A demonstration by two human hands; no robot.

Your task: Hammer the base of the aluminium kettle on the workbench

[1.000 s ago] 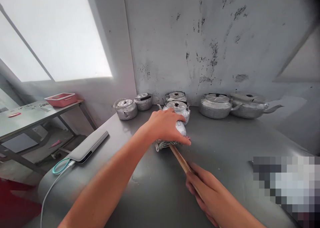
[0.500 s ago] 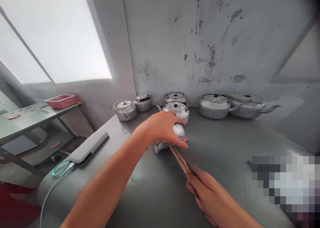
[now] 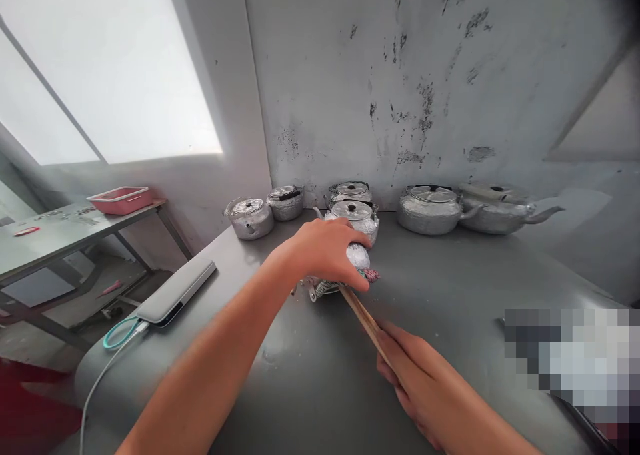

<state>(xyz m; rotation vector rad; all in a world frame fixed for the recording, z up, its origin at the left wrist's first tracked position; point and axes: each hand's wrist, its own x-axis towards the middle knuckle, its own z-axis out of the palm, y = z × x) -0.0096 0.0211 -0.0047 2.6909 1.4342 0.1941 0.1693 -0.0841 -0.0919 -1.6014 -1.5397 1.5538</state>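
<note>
One grey tabletop (image 3: 320, 388) reaches back to a grey wall (image 3: 325, 75) with dark scuffs. Nearest, in front of the front pot (image 3: 369, 222) and to its right, the right hand (image 3: 410, 368) is closed around one wooden stick (image 3: 359, 310). The left hand (image 3: 325, 250), just in front of that pot, is partly spread and has hold of one silver piece (image 3: 358, 256), thumb on the near side, fingers on the far side; most of the piece is hidden. A green-and-white cord (image 3: 327, 286) and a pink one show at its edges, by the stick's far end. Well left of the front pot lies one power bank (image 3: 177, 292) with a white cable. Six silver pots stand in all: the front pot, one behind it, two to its left and two to its right. Four show a spout. They are lidded, their contents out of sight. Far left of the front pot, a second tabletop (image 3: 60, 242) carries one pink tray (image 3: 123, 203), its contents not clear, and small scattered bits.
</note>
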